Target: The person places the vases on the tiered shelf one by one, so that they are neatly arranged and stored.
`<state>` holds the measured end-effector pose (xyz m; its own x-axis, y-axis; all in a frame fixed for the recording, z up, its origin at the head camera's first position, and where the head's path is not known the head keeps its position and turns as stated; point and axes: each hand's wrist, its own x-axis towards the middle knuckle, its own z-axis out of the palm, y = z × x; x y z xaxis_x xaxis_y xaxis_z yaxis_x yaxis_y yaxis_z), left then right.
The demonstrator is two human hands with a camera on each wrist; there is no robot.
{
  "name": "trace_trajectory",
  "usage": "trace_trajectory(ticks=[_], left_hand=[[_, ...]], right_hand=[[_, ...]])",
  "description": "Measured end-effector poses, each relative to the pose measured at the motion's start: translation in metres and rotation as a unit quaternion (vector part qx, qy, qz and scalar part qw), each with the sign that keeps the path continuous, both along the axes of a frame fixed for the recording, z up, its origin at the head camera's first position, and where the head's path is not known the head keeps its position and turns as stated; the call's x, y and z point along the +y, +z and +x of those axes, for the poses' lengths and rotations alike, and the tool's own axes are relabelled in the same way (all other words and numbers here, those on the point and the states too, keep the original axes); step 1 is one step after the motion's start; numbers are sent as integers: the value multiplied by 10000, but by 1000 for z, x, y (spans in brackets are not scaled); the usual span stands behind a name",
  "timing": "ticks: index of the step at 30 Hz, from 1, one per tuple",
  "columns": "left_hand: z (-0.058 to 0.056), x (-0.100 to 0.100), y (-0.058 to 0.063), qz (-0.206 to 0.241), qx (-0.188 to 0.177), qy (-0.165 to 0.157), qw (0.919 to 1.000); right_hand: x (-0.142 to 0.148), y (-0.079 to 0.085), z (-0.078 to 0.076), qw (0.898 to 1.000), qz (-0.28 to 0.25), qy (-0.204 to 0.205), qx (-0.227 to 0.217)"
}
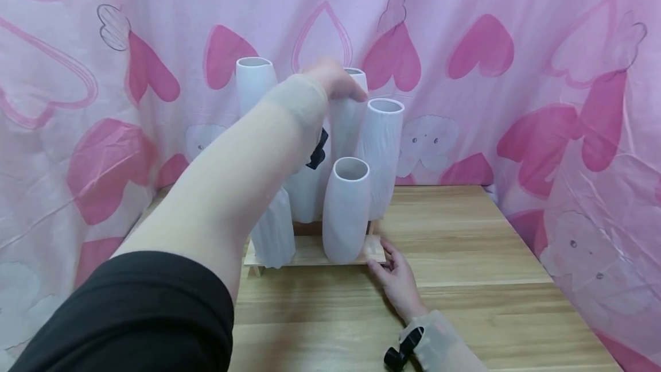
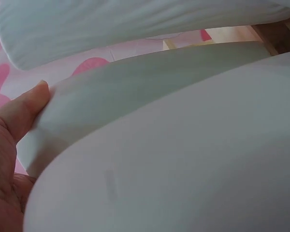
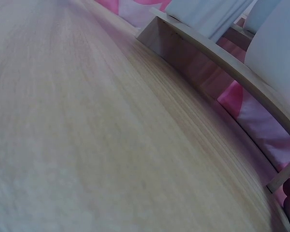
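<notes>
Head view: the left hand [image 1: 333, 80] reaches forward, arm outstretched, fingers curled over the rim of the rear white vase [image 1: 347, 116] on the stepped wooden rack [image 1: 312, 251]; the left wrist view shows its thumb [image 2: 26, 104] pressed to the smooth matte wall. The right hand [image 1: 395, 274] lies relaxed on the desk [image 1: 465, 257], fingertips touching the rack's front corner beside the front vase [image 1: 346, 211].

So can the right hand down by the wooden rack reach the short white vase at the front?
Probably yes. The right hand rests at the wooden rack's front corner, right beside the short white vase, with nothing between them.
</notes>
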<state>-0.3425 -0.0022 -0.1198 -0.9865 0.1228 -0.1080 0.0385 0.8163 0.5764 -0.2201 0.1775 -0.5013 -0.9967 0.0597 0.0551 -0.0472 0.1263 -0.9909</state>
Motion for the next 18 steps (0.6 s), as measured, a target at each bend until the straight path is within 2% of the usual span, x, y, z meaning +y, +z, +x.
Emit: trace_trajectory(ticks=[9, 13, 18], left_hand=[[-2, -1, -5, -120, -115, 59, 9998], [-7, -2, -6, -6, -266, 25, 9996], [-10, -1, -6, 184, -439, -58, 9989]], right_hand=[[-6, 28, 15, 9999, -58, 123, -92], [-5, 26, 13, 9998, -62, 156, -85], [1, 11, 4, 9998, -71, 163, -132]])
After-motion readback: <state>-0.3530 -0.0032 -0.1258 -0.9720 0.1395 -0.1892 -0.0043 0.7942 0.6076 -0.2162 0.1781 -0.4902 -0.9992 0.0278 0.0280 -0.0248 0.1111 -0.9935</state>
